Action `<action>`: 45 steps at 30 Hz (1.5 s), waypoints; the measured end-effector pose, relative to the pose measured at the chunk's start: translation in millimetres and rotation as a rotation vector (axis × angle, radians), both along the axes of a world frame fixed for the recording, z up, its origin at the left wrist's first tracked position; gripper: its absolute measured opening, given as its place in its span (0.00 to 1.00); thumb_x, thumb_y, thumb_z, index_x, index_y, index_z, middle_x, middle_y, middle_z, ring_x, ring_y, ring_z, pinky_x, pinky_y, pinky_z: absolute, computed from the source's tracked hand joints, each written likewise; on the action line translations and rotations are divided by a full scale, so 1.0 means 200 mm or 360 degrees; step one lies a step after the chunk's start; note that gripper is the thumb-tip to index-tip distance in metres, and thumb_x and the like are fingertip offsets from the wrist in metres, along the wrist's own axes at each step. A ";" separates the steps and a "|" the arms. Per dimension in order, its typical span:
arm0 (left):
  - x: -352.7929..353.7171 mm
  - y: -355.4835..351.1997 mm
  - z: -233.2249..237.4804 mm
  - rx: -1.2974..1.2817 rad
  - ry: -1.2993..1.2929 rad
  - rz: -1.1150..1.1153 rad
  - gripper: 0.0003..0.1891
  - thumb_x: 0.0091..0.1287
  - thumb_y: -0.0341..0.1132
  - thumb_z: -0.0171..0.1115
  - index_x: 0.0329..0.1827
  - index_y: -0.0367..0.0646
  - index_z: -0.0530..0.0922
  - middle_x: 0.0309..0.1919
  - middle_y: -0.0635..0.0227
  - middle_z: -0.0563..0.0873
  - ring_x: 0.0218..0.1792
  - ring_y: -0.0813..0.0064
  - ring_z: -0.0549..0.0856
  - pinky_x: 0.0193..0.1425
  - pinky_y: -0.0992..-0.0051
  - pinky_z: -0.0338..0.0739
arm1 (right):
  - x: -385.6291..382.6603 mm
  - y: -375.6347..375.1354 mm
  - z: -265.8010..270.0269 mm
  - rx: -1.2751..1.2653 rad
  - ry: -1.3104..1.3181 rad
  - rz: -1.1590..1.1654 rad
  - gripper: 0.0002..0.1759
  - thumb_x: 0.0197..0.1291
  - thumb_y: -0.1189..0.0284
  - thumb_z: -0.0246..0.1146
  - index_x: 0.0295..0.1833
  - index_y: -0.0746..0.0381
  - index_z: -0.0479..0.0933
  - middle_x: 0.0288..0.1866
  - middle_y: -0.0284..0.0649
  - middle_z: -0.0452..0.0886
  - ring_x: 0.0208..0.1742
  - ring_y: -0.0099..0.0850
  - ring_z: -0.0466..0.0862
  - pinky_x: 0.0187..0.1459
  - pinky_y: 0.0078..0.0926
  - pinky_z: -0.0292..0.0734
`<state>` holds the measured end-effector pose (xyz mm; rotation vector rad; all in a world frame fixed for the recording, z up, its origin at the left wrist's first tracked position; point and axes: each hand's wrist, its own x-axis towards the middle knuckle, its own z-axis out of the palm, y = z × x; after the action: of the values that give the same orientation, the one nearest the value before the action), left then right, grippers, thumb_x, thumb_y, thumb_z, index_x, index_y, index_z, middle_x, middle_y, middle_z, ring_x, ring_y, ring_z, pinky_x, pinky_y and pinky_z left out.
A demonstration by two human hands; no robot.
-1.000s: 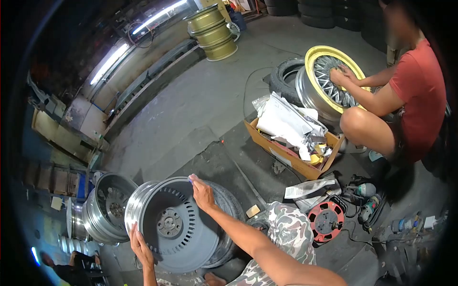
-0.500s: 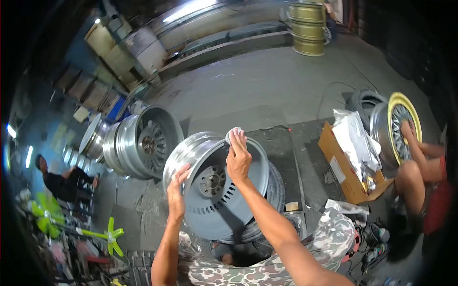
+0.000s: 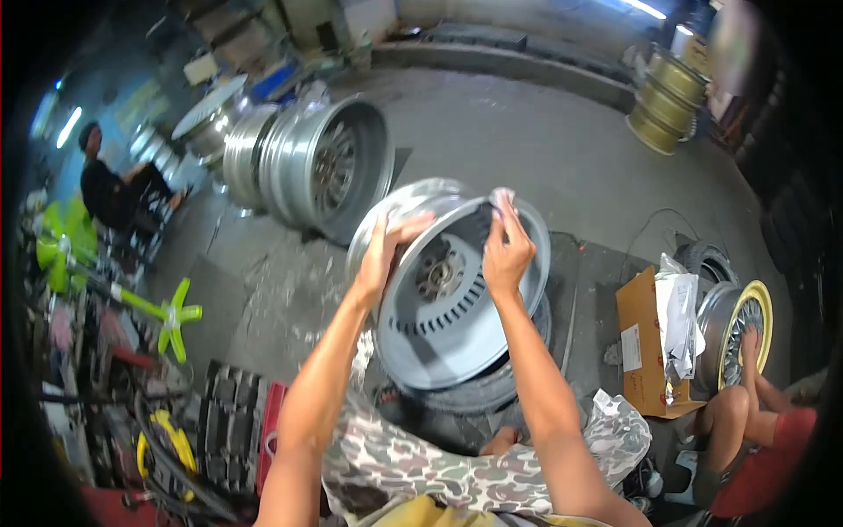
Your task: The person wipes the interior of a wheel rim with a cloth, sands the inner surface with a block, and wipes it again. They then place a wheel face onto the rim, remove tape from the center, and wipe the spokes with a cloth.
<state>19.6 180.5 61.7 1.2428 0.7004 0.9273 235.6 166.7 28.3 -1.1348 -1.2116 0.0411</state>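
Grey metal wheel rim [image 3: 443, 351], at the middle of the scene and near the person's knees, tilted, with dark slots around its hub and its lower edge over a black tyre [image 3: 474, 401]. Both hands at its upper part, apart from each other. At left, left hand [image 3: 383, 255] with fingers stretched against the shiny outer side; not possible to tell how firmly. At right, right hand [image 3: 507, 255] at the far edge, fingertips pinched on a small pale piece [image 3: 502, 196], too blurred to tell its material. Nearer, below the rim, camouflage trousers [image 3: 430, 465]. Farther to the left, several silver rims [image 3: 285, 167] in a row. At far left, green blades [image 3: 174, 314] and a seated person [image 3: 107, 189] in dark clothes. To the right, a cardboard box [image 3: 643, 342] with white packaging [image 3: 676, 321]; just beside it, a yellow-edged rim [image 3: 762, 316], touched by the hand [image 3: 750, 342] of a co-worker in red. At far right, a gold-coloured stack [image 3: 667, 101].
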 end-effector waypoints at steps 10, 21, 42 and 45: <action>-0.18 0.17 0.06 -0.0229 -0.0257 -0.0446 0.54 0.77 0.75 0.23 0.78 0.28 0.67 0.84 0.53 0.61 0.85 0.62 0.56 0.89 0.64 0.40 | -0.44 -0.69 -0.44 0.0119 -0.1220 0.1260 0.23 0.65 0.77 0.60 0.66 0.62 0.81 0.70 0.45 0.82 0.75 0.40 0.78 0.79 0.50 0.68; -0.20 0.19 0.06 -0.0272 -0.0217 -0.0524 0.54 0.76 0.76 0.30 0.78 0.29 0.67 0.83 0.53 0.64 0.83 0.62 0.60 0.88 0.64 0.43 | -0.49 -0.39 -0.01 0.0318 -0.1571 0.0773 0.20 0.59 0.76 0.63 0.58 0.63 0.84 0.65 0.43 0.84 0.72 0.41 0.80 0.79 0.56 0.64; -0.18 0.17 -0.05 0.0523 0.0537 0.0426 0.27 0.83 0.50 0.55 0.73 0.36 0.78 0.65 0.63 0.84 0.66 0.75 0.78 0.75 0.74 0.67 | -0.39 -0.87 -0.72 -0.0209 -0.0996 0.1124 0.23 0.59 0.81 0.64 0.62 0.64 0.82 0.69 0.48 0.81 0.70 0.42 0.81 0.75 0.45 0.76; -0.19 0.18 -0.07 0.0504 0.0497 0.0347 0.28 0.83 0.50 0.56 0.73 0.36 0.77 0.66 0.62 0.83 0.69 0.73 0.77 0.76 0.73 0.65 | 0.06 -0.96 -1.06 -0.0509 -0.1263 0.1098 0.25 0.61 0.80 0.63 0.66 0.63 0.79 0.72 0.46 0.79 0.75 0.41 0.78 0.78 0.43 0.71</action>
<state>-18.3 216.8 48.0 1.6373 0.9768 1.0626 247.8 -25.4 -184.3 -0.9684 -2.3382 0.3426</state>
